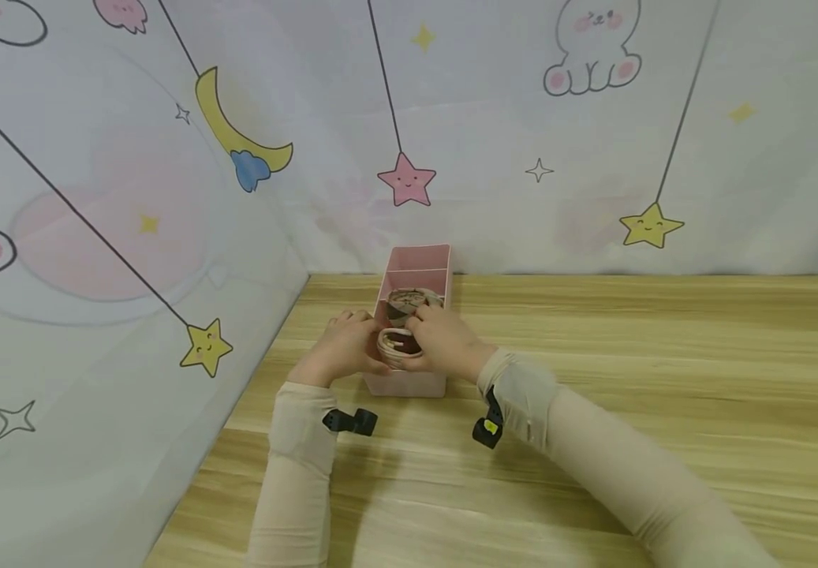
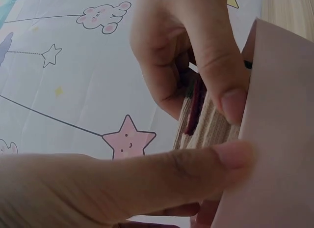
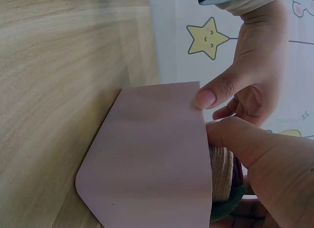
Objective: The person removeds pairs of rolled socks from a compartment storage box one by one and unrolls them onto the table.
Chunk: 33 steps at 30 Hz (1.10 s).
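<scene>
A narrow pink divided box (image 1: 409, 385) stands on the table, its long side running away from me. In its near compartment sits a rolled sock (image 1: 400, 345), beige and ribbed, with maroon and dark green bands in the wrist views. My right hand (image 1: 447, 343) holds this roll, thumb near the front rim and fingers over the far side. At the near left corner my left hand (image 1: 341, 347) grips the box, its thumb on the front wall. Behind the first roll lies a second patterned rolled sock (image 1: 412, 297), partly covered by right-hand fingers.
Farther back, the box has compartments with pink dividers (image 1: 416, 272). The wood-grain table (image 1: 629, 355) extends to the right. A white cloth backdrop (image 1: 479, 205) printed with stars and animals hangs behind and along the left.
</scene>
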### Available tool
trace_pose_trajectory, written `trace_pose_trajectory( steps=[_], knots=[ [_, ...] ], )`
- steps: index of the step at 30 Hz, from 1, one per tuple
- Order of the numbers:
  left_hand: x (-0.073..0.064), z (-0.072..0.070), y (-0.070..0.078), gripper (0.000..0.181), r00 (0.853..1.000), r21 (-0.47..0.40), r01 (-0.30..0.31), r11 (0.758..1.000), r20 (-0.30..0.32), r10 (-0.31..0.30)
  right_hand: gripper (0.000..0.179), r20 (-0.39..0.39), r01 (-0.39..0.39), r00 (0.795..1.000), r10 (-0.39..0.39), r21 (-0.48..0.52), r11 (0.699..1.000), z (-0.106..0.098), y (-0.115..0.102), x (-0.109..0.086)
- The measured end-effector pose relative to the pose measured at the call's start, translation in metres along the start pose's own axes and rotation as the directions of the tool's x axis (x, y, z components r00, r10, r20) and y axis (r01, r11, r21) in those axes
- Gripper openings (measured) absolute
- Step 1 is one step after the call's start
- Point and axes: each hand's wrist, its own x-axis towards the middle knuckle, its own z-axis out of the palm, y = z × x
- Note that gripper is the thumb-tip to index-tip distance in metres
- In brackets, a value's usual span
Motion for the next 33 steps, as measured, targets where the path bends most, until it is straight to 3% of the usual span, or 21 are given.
trace_pose_trajectory(
  steps=[7, 17, 22, 28, 33],
  knots=[
    [-0.001, 0.000, 0.000, 0.063, 1.000, -0.030, -0.006, 1.000, -0.006, 0.006, 0.049, 0.015, -0.029, 0.999, 0.029, 0.047, 0.998, -0.003, -0.003, -0.001],
    [-0.002, -0.002, 0.002, 0.064, 1.000, 0.001, -0.012, 1.000, -0.013, 0.012, 0.040, -0.072, -0.034, 0.997, 0.040, 0.075, 0.997, -0.012, -0.002, -0.003],
    [-0.002, -0.002, 0.002, 0.067, 1.000, -0.007, -0.012, 1.000, -0.015, 0.012, 0.040, -0.108, -0.049, 0.993, 0.057, 0.079, 0.996, -0.020, -0.001, -0.005],
    [-0.003, -0.004, 0.004, 0.073, 0.999, -0.011, -0.014, 1.000, -0.032, 0.013, 0.044, -0.088, -0.081, 0.992, 0.089, 0.087, 0.993, -0.035, 0.001, -0.009],
    [-0.004, -0.007, 0.007, 0.068, 0.999, 0.004, -0.024, 1.000, -0.043, 0.024, 0.046, -0.103, -0.122, 0.986, 0.133, 0.106, 0.987, -0.045, 0.005, -0.013]
  ],
)
